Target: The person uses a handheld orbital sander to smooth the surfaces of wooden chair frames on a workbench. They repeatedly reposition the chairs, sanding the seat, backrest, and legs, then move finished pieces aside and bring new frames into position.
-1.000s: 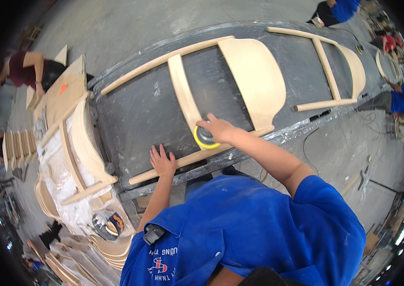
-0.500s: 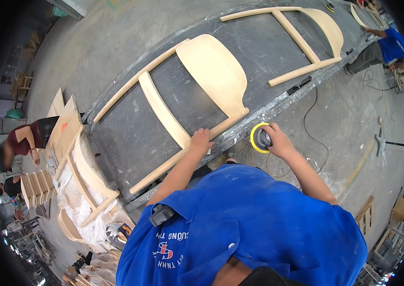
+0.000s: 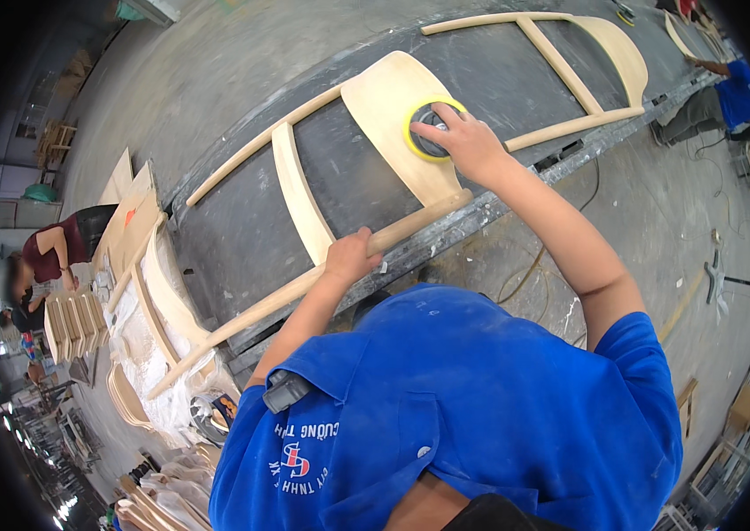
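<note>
A pale wooden chair back frame [image 3: 302,190] lies flat on the dark bench [image 3: 229,239], with two legs, a curved crossbar and a broad curved backrest panel [image 3: 386,97]. My left hand [image 3: 351,257] is closed round its near leg, close to where the crossbar joins. With my right hand [image 3: 471,146] I grip a round power sander [image 3: 429,146] with a yellow rim from above. The sander sits over the right part of the backrest panel; its underside is hidden.
Another chair back frame [image 3: 561,66] lies farther right along the bench. At left, more frames [image 3: 162,301] rest on white wrapping. One person [image 3: 52,252] bends beside stacked wooden parts [image 3: 74,326]; another in blue [image 3: 742,93] works at far right. A cable [image 3: 539,257] trails over the floor.
My right hand has carried the sander from beside the bench up and left onto the backrest panel. My left hand has shifted slightly left along the leg and now wraps round it.
</note>
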A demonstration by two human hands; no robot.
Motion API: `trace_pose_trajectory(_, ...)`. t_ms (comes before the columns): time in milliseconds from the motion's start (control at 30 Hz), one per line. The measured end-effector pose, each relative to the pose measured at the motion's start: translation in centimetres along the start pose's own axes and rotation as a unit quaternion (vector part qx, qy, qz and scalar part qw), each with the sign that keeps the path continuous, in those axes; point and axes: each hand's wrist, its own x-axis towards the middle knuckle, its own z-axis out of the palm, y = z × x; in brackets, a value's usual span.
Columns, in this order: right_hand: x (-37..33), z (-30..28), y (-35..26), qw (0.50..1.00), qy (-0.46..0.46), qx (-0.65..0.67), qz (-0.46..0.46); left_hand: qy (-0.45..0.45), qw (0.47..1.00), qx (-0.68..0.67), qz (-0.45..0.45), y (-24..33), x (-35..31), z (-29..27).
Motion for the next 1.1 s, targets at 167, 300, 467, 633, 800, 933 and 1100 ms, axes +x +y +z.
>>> trace_pose_trajectory(167, 0.2, -0.5, -0.4, 0.999, -0.045, 0.013, 0.004, 0.031, 0.999, -0.022, -0.022, 0.9, -0.4, -1.8)
trace_pose_trajectory(300, -1.6, -0.6, 0.2, 0.998, -0.061, 0.031, 0.011, 0.031, 0.999, -0.035, -0.025, 1.4, 0.2, -2.3)
trace_pose_trajectory(467, -3.5, -0.6, 1.2, 0.999, -0.038, 0.037, 0.008, 0.028, 0.998, -0.044, -0.023, 2.2, 0.7, -2.8)
trace_pose_trajectory(633, -3.5, -0.5, 1.5, 0.999, -0.026, 0.04, -0.012, 0.016, 0.998, -0.05, -0.029, 2.5, 1.1, -2.7)
trace_pose_trajectory(800, -1.5, 0.2, 0.9, 0.999, -0.007, 0.038, 0.004, 0.017, 0.999, -0.047, -0.018, 3.0, 1.6, -2.3)
trace_pose_trajectory(933, -1.4, 0.6, 0.2, 1.0, -0.021, 0.023, 0.001, 0.013, 0.998, -0.055, -0.031, 3.2, 1.7, -2.3)
trace_pose_trajectory(1100, -2.9, 0.8, -0.6, 0.999, -0.032, 0.04, -0.002, 0.013, 0.998, -0.059, -0.023, 3.4, 1.9, -2.2)
